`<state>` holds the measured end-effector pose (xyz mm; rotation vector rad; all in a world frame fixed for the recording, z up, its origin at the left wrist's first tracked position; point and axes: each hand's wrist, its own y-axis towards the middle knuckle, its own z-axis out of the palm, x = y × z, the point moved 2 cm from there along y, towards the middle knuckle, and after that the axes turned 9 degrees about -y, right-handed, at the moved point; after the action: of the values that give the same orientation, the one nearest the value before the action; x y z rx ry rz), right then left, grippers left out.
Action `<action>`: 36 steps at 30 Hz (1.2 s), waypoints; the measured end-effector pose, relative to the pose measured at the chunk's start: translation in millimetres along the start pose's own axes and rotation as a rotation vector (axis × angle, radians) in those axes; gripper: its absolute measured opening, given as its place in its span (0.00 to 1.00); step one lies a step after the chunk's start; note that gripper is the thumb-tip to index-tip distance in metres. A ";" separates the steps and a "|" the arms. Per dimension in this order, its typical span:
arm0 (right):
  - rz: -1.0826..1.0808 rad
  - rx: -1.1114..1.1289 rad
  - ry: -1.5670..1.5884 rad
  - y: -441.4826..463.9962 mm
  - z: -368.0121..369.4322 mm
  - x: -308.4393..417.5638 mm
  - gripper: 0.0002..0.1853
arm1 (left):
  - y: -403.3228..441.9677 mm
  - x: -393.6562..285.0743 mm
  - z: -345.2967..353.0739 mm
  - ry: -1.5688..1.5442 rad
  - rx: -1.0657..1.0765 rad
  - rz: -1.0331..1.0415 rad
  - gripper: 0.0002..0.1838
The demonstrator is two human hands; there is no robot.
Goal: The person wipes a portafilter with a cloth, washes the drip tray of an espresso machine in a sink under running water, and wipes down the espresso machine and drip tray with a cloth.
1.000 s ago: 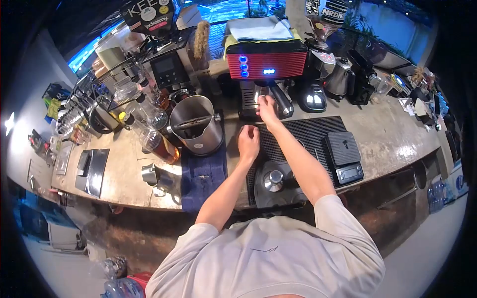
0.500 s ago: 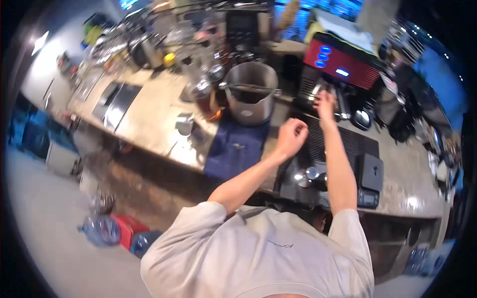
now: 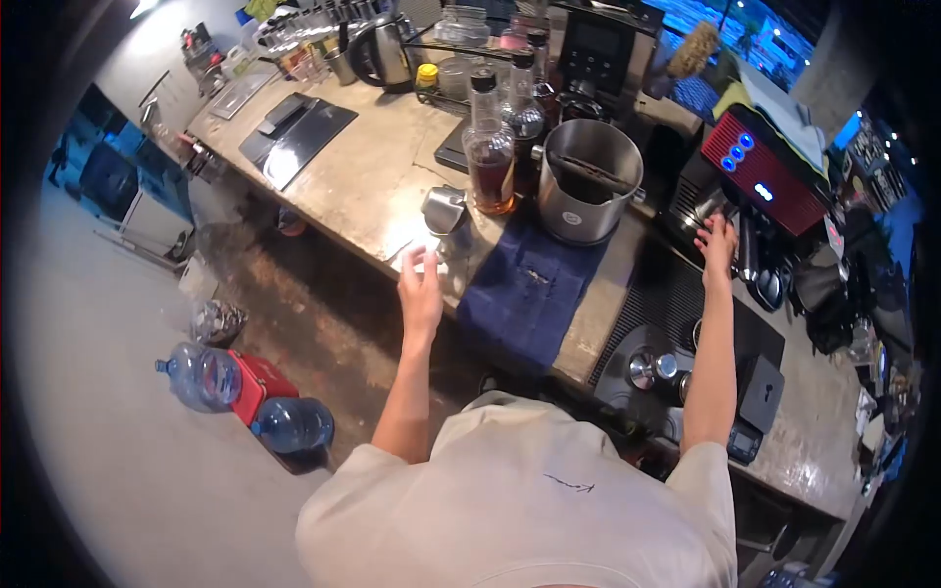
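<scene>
My left hand [image 3: 420, 299] is raised at the counter's front edge, its fingers apart and holding nothing. Just beyond its fingertips a small steel cup [image 3: 444, 208] stands on the counter. My right hand [image 3: 718, 245] reaches to the front of a red and black espresso machine [image 3: 765, 171] with lit blue buttons. Its fingers are spread beside shiny metal parts under the machine; whether they touch is unclear. Between my hands a steel knock box [image 3: 580, 211] with a bar across it sits on a dark blue cloth [image 3: 534, 294].
Bottles, one with amber liquid [image 3: 489, 162], stand left of the knock box. Beyond are a kettle [image 3: 380, 54] and a black tray [image 3: 297, 137]. A ribbed black mat [image 3: 647, 294], tampers [image 3: 652, 369] and a scale [image 3: 757, 397] lie near my right arm. Water jugs [image 3: 294, 424] are on the floor.
My left hand has moved left, from beside the machine's mat to near the steel cup, and its fingers have opened. The view has turned left. My right hand stays at the espresso machine.
</scene>
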<state>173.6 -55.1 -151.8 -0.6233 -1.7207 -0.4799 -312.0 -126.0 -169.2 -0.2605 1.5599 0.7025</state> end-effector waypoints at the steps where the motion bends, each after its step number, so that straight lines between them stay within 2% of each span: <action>1: 0.006 0.014 0.014 0.5 -0.7 -0.9 0.18 | 3.5 -0.9 0.1 -0.036 0.072 -0.119 0.09; 4: 0.011 0.023 0.056 1.4 -4.1 -1.7 0.18 | 12.4 -3.4 5.5 -0.162 0.308 -0.465 0.13; 5: 0.005 0.030 0.053 0.0 -4.8 -2.6 0.18 | 13.8 -2.4 3.2 -0.167 0.299 -0.465 0.13; 9: -0.019 0.056 0.031 -0.8 -7.4 0.1 0.18 | 20.6 1.2 1.6 -0.186 0.414 -0.342 0.15; 14: 0.010 0.087 0.003 5.7 -16.3 -4.5 0.19 | 26.8 -1.9 -3.0 -0.090 0.396 -0.197 0.18; 21: 0.045 0.072 -0.042 0.0 -16.9 3.5 0.18 | 79.2 -13.7 -12.2 -0.025 0.402 -0.106 0.19; 24: 0.064 0.075 -0.065 0.1 -19.3 4.9 0.17 | 117.2 -24.1 4.7 -0.034 0.458 -0.019 0.20; 26: 0.065 0.067 -0.070 -1.3 -18.9 7.4 0.17 | 144.8 -7.2 23.2 -0.019 0.507 -0.009 0.19; 36: 0.088 0.011 -0.079 -11.7 -13.9 16.3 0.15 | 210.3 53.7 136.6 -0.215 0.630 -0.046 0.20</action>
<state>173.8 -70.2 -132.7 -0.7150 -1.7612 -0.3882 -324.6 129.8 -158.5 0.2414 1.4836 0.1703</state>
